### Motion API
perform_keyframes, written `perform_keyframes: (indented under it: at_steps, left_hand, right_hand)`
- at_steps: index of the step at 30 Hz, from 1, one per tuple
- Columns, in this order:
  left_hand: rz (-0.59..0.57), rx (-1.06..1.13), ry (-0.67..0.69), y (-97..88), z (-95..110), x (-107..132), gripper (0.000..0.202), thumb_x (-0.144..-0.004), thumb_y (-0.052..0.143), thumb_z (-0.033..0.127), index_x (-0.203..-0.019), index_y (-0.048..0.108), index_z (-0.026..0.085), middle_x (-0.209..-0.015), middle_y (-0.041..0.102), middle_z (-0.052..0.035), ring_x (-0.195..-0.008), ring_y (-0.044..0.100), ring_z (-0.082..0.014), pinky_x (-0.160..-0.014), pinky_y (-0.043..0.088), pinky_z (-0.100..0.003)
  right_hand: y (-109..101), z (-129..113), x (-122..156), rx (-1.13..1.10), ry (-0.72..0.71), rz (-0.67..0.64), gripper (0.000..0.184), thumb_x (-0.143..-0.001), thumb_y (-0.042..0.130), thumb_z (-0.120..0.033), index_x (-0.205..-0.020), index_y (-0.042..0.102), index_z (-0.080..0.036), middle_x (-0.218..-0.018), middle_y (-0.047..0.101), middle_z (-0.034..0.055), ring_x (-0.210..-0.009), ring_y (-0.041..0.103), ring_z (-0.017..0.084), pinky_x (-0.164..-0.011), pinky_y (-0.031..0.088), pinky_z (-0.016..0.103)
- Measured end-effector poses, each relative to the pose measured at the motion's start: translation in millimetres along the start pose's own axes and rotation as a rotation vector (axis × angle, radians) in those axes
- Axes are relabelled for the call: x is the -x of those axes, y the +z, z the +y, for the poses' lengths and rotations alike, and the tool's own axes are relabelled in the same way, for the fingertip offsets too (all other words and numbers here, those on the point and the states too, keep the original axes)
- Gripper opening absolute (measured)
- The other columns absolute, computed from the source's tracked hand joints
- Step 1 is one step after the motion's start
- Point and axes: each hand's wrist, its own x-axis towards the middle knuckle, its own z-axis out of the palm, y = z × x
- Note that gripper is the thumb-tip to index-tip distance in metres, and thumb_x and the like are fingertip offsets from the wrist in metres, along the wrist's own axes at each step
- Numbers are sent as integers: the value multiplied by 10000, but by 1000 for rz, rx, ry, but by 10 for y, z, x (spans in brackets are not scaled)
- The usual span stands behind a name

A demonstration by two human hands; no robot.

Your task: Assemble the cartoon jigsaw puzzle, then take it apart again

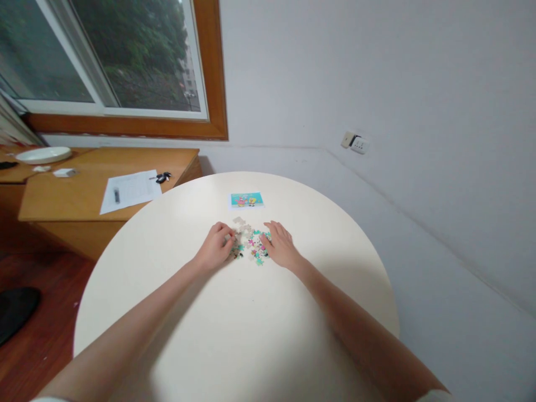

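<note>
A small heap of loose jigsaw pieces (250, 241), teal, pink and pale, lies near the middle of a round cream table (234, 324). My left hand (216, 245) rests at the heap's left edge with its fingers curled onto pieces. My right hand (280, 244) lies at the heap's right edge, fingers stretched out over the pieces. A little beyond the heap lies a small picture card (247, 199) with a cartoon print on a teal ground.
A wooden desk (75, 195) stands to the left under a window, carrying a sheet of paper (130, 191), a dark small object (162, 177) and a white plate (43, 154). White walls meet behind the table; a wall socket (355, 143) sits at right.
</note>
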Motion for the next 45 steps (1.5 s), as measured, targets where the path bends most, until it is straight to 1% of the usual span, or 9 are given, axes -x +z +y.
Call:
perform_keyframes:
  at_steps: [5,9,14,19,23,30,36,41,45]
  left_hand:
    - [-81,-266,1,138,-29,187,589,-790,500,545,-1284,456,227,-1373,397,-164,-1293,307,-344,-1031,207,-586]
    - [-186,-299,-27,268,9,32,627,-838,412,564,-1365,367,229,-1438,330,-162,-1333,259,-348,-1048,175,-582]
    - [-136,-293,51,383,39,-212,388,-891,371,340,-1220,505,183,-1295,485,-144,-1208,420,-284,-1006,303,-474]
    - [-87,-260,20,388,56,-271,231,-853,407,237,-966,592,156,-975,587,-130,-931,536,-261,-808,416,-407]
    - [-74,-128,37,359,0,-256,185,-840,427,224,-857,602,168,-860,606,-97,-815,554,-226,-735,420,-355]
    - [-85,133,-16,320,-66,-221,198,-842,393,197,-847,588,163,-644,597,-15,-575,514,-147,-575,369,-259]
    - [-23,228,-111,288,-25,-193,190,-850,395,288,-799,545,184,-504,471,52,-477,438,-113,-503,303,-222]
    - [48,239,-148,257,-15,-195,245,-835,407,320,-643,477,185,-499,456,50,-486,422,-102,-506,297,-220]
    - [39,220,-142,252,-18,-203,264,-836,404,313,-627,492,179,-507,474,40,-487,429,-104,-517,316,-225]
  right_hand:
    - [92,-51,128,145,-116,-99,645,-865,396,-536,-1402,300,-192,-1452,324,148,-1344,250,327,-1061,222,489]
    - [165,-137,-14,176,-102,-99,565,-893,382,-431,-1390,325,-169,-1430,362,153,-1327,281,319,-1057,208,502]
    - [260,-207,-226,152,-84,-20,370,-893,372,-237,-1231,490,-143,-1277,503,156,-1199,413,262,-995,309,426]
    - [264,-207,-300,71,-125,-14,269,-876,385,-160,-1080,560,-164,-1040,585,114,-988,505,224,-898,386,374]
    - [263,-114,-328,-199,-138,3,287,-840,381,-93,-1033,576,-179,-997,606,70,-962,536,174,-887,409,313]
    - [331,63,-409,-714,123,67,254,-821,406,-207,-986,594,-163,-786,612,19,-656,566,128,-618,458,247]
    - [136,66,-320,-382,-118,14,135,-773,578,-278,-860,641,-196,-898,623,26,-871,568,150,-824,428,296]
    - [-89,183,-301,-246,-188,-279,503,-595,778,-379,-1051,625,-229,-1111,559,53,-1059,511,199,-950,351,374]
    - [-117,207,-328,-284,-187,-345,332,-668,738,-291,-981,659,-215,-1026,609,39,-1003,546,180,-912,374,341]
